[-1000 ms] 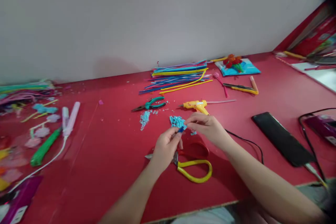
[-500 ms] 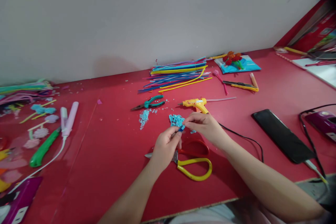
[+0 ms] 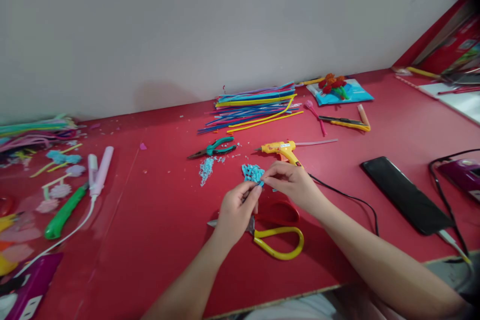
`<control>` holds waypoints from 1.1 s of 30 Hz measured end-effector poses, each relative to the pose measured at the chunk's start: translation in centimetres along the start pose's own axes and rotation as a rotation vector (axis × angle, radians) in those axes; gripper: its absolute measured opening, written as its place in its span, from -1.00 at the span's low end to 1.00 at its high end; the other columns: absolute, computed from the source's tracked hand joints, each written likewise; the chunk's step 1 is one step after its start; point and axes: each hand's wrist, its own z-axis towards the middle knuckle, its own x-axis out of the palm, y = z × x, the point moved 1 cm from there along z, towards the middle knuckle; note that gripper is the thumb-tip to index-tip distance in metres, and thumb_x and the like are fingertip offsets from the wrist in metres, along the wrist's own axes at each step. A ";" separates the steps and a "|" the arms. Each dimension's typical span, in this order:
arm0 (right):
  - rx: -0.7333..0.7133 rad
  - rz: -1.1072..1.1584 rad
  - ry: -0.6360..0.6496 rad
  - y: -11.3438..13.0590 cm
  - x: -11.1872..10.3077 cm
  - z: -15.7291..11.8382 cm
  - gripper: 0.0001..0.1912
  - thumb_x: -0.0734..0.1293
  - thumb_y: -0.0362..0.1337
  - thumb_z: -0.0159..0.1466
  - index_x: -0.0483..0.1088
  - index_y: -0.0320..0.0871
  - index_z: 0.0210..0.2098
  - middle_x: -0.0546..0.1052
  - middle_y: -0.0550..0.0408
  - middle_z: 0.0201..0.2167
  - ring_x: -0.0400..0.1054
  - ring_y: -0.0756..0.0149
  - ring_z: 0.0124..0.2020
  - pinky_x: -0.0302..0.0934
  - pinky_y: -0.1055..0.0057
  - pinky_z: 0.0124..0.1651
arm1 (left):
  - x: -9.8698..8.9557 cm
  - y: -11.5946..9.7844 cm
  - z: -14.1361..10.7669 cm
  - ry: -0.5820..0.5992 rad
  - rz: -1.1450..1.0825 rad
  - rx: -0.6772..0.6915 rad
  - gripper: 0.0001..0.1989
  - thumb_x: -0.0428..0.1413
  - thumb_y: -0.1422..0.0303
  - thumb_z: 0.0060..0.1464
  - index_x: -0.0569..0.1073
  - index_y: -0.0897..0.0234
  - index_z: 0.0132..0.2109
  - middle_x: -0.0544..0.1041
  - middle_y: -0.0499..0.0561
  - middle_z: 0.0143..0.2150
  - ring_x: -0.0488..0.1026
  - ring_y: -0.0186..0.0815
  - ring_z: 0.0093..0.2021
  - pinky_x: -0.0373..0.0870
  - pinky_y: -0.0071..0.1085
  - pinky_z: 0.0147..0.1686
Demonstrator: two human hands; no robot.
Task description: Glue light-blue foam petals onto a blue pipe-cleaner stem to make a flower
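Between thumb and fingers of my left hand (image 3: 236, 210) is a small blue piece (image 3: 261, 184), mostly hidden by the fingertips. My right hand (image 3: 294, 184) meets it from the right, thumb and forefinger pinched together at the piece; whether something separate is in that pinch is too small to tell. Just behind the fingertips lies a heap of cut light-blue bits (image 3: 252, 172). Large scissors (image 3: 281, 256) with one yellow and one red handle rest under and beside my left hand. A yellow glue gun (image 3: 281, 148) lies beyond my right hand.
Teal-handled pliers (image 3: 215, 148) lie near pale-blue fluff (image 3: 206, 171). Behind are bundled pipe cleaners (image 3: 255, 105). A black phone (image 3: 407, 195) and cables are at right. A pink hair straightener (image 3: 100, 172), green-handled cutter (image 3: 65, 212) and craft flowers (image 3: 60, 190) are at left.
The fingertips of both hands have closed in on the blue piece, so less of it shows. The view has shifted very slightly; the tools lie as before.
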 end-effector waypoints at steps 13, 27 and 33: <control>-0.110 -0.070 -0.019 2.2 -0.4 -0.8 -0.95 0.31 -0.39 0.15 0.41 -0.14 -0.41 0.44 0.13 -0.44 0.33 0.36 -0.36 0.22 0.41 -0.26 | -0.5 -0.6 -1.0 -0.205 0.418 0.270 -0.81 -0.01 0.30 0.13 0.46 0.27 -0.26 0.44 -0.06 -0.49 0.30 -0.41 -0.51 0.23 -0.52 -0.43; -0.172 -0.171 -0.029 2.3 0.1 -1.4 -0.89 0.27 -0.43 0.19 0.36 -0.13 -0.44 0.42 0.13 -0.45 0.31 0.37 -0.38 0.20 0.43 -0.27 | -0.5 -0.8 -1.5 -0.221 0.506 0.372 -0.84 0.01 0.39 0.10 0.49 0.26 -0.25 0.54 0.02 -0.38 0.43 -0.33 -0.40 0.28 -0.50 -0.34; -0.197 -0.186 -0.035 2.3 0.2 -1.5 -0.90 0.28 -0.41 0.19 0.36 -0.13 -0.45 0.42 0.13 -0.45 0.31 0.36 -0.39 0.20 0.42 -0.29 | -0.6 -1.0 -1.3 -0.180 0.401 0.355 -0.85 0.00 0.40 0.10 0.47 0.28 -0.30 0.48 0.00 -0.41 0.39 -0.34 -0.40 0.28 -0.50 -0.34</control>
